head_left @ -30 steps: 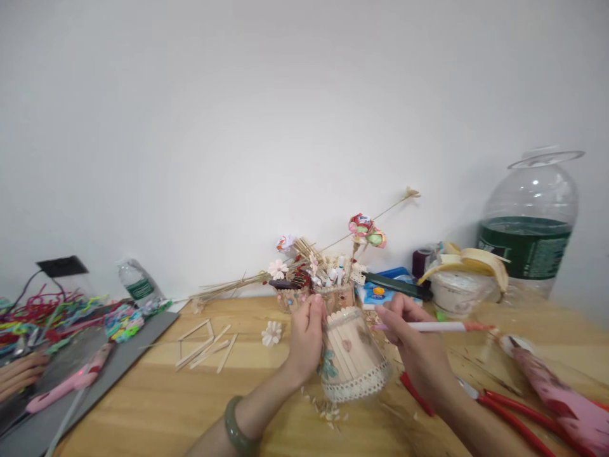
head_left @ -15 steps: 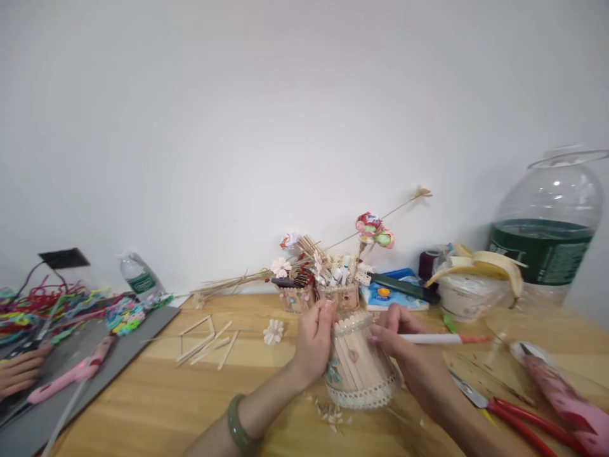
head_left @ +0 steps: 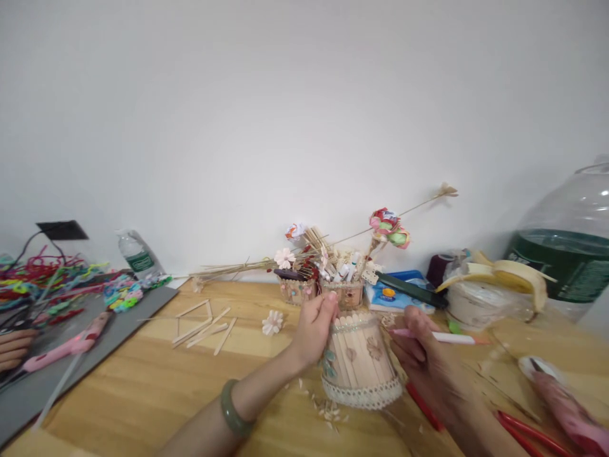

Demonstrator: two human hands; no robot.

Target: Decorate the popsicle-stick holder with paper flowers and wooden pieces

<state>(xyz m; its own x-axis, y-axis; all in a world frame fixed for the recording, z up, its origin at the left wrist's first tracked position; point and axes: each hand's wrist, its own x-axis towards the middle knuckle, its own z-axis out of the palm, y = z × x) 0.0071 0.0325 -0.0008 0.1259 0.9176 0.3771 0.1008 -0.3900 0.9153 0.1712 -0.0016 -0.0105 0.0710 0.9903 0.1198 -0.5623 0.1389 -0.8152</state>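
Observation:
My left hand [head_left: 316, 327] is closed on the left side of a craft-stick pot [head_left: 359, 371], thumb at its upper edge. The pot tapers upward, with white lace trim round its wider lower edge and a shiny band near the top. A teal flower and two pinkish-brown shapes mark its wall. Just off the pot's right side, my right hand [head_left: 425, 352] is closed on a white marker [head_left: 454, 338]. The marker's pink tip points left toward the pot, apparently without touching it.
Loose craft sticks [head_left: 202, 327] and a pale flower [head_left: 273, 322] lie to the left. Decorated holders [head_left: 297, 291] stand behind. Red-handled scissors [head_left: 528, 435] and a pink glue gun [head_left: 561, 406] lie at right. Another person's hand [head_left: 16, 348] is at far left.
My right hand has drawn back from the pot to the right with the marker. The pinkish-brown flower on the pot's right side now shows. The view has shifted slightly.

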